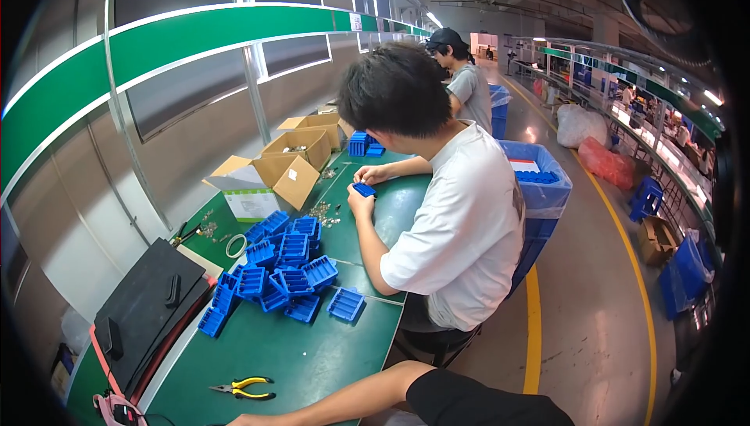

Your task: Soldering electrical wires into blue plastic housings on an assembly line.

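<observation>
One forearm of mine (328, 399), with a black sleeve at its upper end, lies across the lower edge over the green table (312, 356). I take it for my right arm. My right hand (237, 420) is cut off by the frame edge, so its fingers cannot be made out. Yellow-handled pliers (244, 388) lie just above it, apart from it. My left hand is out of sight. A pile of blue plastic trays (281, 270) sits further along the table. A co-worker in a white shirt (461, 231) sits beside it and holds a small blue part (364, 189) in both hands.
A black case (148, 309) lies at the table's left edge. Open cardboard boxes (269, 180) stand behind the trays, with small metal parts (322, 213) scattered nearby. A blue bin lined with plastic (539, 184) stands behind the co-worker. A second person (469, 82) works farther down. A yellow floor line (533, 324) runs alongside.
</observation>
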Demonstrator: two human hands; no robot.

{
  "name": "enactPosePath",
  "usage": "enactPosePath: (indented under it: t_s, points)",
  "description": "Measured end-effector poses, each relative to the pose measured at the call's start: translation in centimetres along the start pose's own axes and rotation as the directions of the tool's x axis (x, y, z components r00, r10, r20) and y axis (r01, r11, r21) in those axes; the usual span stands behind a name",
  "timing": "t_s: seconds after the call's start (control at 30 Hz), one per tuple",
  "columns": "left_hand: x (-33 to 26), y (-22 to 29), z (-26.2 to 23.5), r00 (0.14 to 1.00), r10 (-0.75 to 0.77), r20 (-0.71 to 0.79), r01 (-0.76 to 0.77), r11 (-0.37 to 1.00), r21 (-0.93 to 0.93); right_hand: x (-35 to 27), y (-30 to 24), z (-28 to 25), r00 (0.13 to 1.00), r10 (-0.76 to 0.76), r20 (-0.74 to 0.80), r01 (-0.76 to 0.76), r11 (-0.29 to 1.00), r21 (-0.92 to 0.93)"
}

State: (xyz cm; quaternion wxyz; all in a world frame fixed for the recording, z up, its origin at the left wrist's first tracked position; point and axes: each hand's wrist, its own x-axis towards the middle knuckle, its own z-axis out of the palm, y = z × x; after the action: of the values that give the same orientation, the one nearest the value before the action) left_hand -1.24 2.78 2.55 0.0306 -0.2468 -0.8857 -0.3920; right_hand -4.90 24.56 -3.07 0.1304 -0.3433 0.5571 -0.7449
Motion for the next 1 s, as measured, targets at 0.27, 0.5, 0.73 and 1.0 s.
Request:
enactPosePath:
  t_s: [0.27,0.5,0.73,1.0]
  points:
    - [-0.2,-1.7,-0.3,0.998,-0.019,0.054,0.021,0.999,-0.037,0.0,0.4,0.2,1.000,-0.005,0.029,0.004,1.000,0.009]
    - [-0.2,-2.3,-0.8,0.980,-0.105,0.167,0.128,0.983,-0.132,-0.1,0.6,0.4,0.995,-0.030,0.092,0.035,0.998,-0.050]
    - [-0.1,-2.3,0.6,0.965,-0.260,-0.027,0.237,0.913,-0.331,0.3,1.2,0.4,1.000,-0.004,-0.018,0.007,0.993,0.119]
    - [0.1,-1.2,0.6,0.977,-0.213,-0.018,0.203,0.948,-0.245,0.1,1.4,0.3,0.996,-0.012,-0.087,0.017,0.998,0.061]
